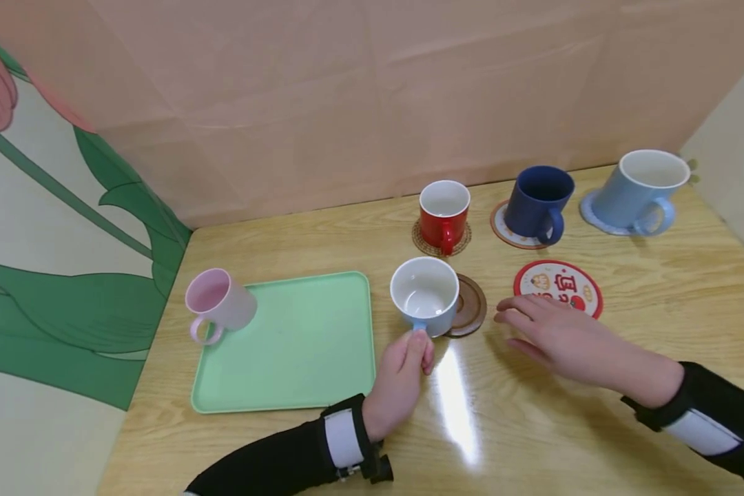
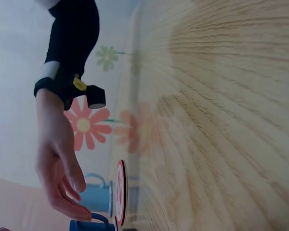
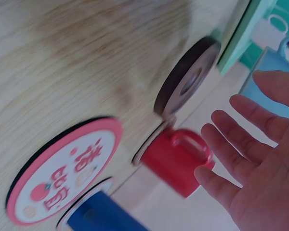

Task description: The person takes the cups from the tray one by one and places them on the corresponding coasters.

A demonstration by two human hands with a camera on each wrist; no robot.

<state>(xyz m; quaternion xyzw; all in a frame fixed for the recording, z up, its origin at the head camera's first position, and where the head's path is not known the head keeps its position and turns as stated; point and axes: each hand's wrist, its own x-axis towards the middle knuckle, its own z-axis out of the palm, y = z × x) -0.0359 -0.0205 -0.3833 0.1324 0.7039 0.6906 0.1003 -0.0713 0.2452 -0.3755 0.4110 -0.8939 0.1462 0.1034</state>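
Note:
By its handle my left hand [image 1: 403, 375] grips a light blue mug [image 1: 424, 296] with a white inside. The mug overlaps a round brown wooden coaster [image 1: 471, 306] in the head view, and in the right wrist view it appears raised off the table. My right hand [image 1: 561, 337] hovers with loose, spread fingers and holds nothing. Its fingers partly cover a red-rimmed white coaster [image 1: 558, 279] with printed characters. In the right wrist view, the open palm [image 3: 265, 163] faces the red mug [image 3: 176, 161] and the wooden coaster [image 3: 188, 79].
A pink mug [image 1: 220, 300] tilts over the left edge of a green tray [image 1: 285, 358]. Along the back stand a red mug [image 1: 444, 213], a dark blue mug [image 1: 536, 203] and a larger light blue mug [image 1: 641, 189], each on a coaster. A fabric backdrop [image 1: 285, 138] hangs behind.

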